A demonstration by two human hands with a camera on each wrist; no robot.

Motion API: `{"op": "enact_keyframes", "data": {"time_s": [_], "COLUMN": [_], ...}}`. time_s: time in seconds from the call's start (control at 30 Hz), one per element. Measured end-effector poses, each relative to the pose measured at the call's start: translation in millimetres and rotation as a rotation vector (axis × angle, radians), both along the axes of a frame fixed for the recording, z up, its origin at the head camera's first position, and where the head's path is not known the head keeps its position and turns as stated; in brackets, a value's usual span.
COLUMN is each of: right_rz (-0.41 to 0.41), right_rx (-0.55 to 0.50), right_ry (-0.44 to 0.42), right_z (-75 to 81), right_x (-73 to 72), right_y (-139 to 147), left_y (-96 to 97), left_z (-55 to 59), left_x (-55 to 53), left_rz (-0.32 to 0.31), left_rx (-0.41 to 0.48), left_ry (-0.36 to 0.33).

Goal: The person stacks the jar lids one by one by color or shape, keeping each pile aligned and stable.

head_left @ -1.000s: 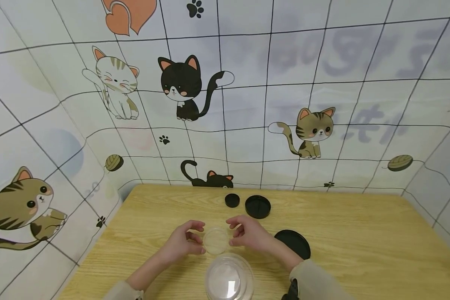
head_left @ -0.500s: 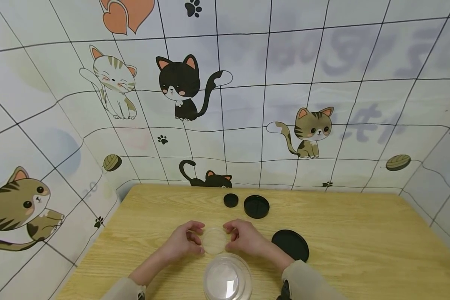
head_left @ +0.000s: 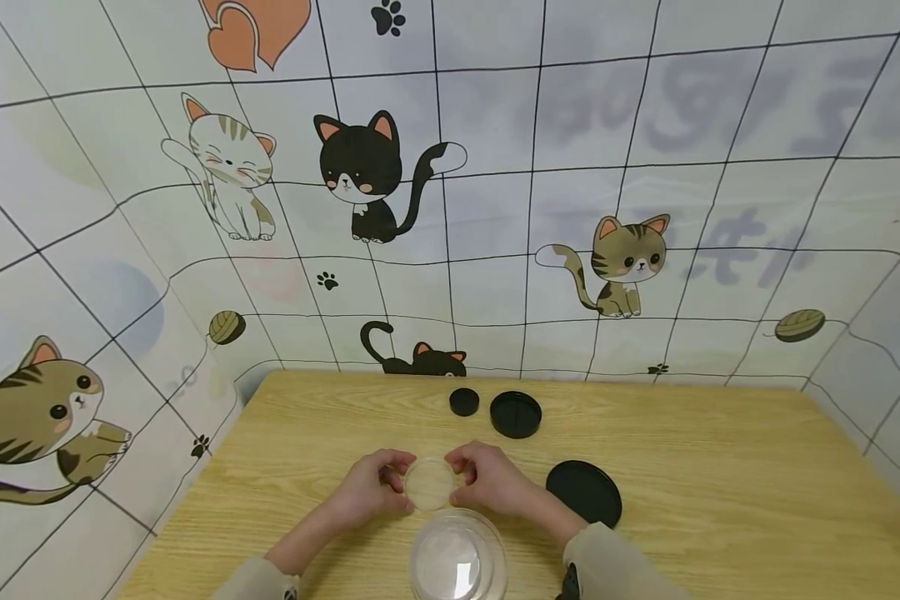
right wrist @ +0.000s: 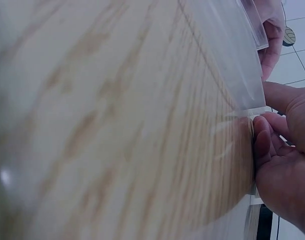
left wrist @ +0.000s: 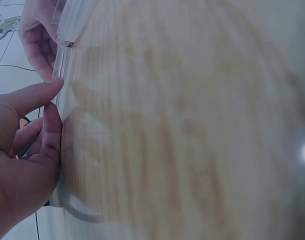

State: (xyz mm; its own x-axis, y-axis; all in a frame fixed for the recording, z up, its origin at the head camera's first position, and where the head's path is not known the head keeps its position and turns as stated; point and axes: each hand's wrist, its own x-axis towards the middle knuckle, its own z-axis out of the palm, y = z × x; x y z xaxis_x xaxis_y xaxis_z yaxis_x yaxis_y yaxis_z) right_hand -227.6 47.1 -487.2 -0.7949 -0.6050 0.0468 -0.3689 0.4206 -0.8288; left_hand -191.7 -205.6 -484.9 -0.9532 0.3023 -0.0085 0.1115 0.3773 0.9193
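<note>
A small clear round plastic container lies on the wooden table between the two hands. From its left side, my left hand holds the edge between curved fingers and thumb. My right hand holds the opposite edge in the same way. Directly in front of it, closer to me, stands a larger stack of clear nested round containers. Both wrist views catch fingertips low at the tabletop, with a clear plastic wall near them; much of the small container is hidden there.
A large black round lid lies beside the right forearm. Farther back are a medium black lid and a small black lid. A cat-patterned wall covering rises behind the table's far edge.
Both hands have closed in on the small clear container, the right hand moving left and slightly nearer to me, until the fingers meet its edges. The lids and stack stay put.
</note>
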Motion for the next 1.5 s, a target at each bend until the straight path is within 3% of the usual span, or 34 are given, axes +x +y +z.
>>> {"op": "enact_keyframes", "data": {"time_s": [0.17,0.33,0.53,0.9,1.23,1.5], "right_rz": [0.008,0.028,0.072,0.077,0.115,0.178], "right_rx": [-0.003,-0.034,-0.073,-0.078,-0.115,-0.125], "right_ry": [-0.008,-0.053,-0.066,-0.067,-0.126,-0.168], "right_z": [1.8,6.1,10.4,26.1,46.8,45.5], "right_x": [-0.9,-0.8,2.8,14.2,37.2,54.0], "right_y": [2,7,12,24,35,40], "left_y": [1.9,1.0,0.5,8.9,16.6,20.8], "left_z": [1.1,4.1,12.2,30.5,45.2,39.7], "left_x": [0.0,1.3,9.6,23.0,47.4,67.9], "left_rz": [0.008,0.001,-0.010,-0.035,-0.099,-0.126], "left_rx": [0.006,0.040,0.085,0.173,0.257,0.209], "left_ry": [-0.004,-0.051,-0.129,-0.174,-0.195,-0.195]}}
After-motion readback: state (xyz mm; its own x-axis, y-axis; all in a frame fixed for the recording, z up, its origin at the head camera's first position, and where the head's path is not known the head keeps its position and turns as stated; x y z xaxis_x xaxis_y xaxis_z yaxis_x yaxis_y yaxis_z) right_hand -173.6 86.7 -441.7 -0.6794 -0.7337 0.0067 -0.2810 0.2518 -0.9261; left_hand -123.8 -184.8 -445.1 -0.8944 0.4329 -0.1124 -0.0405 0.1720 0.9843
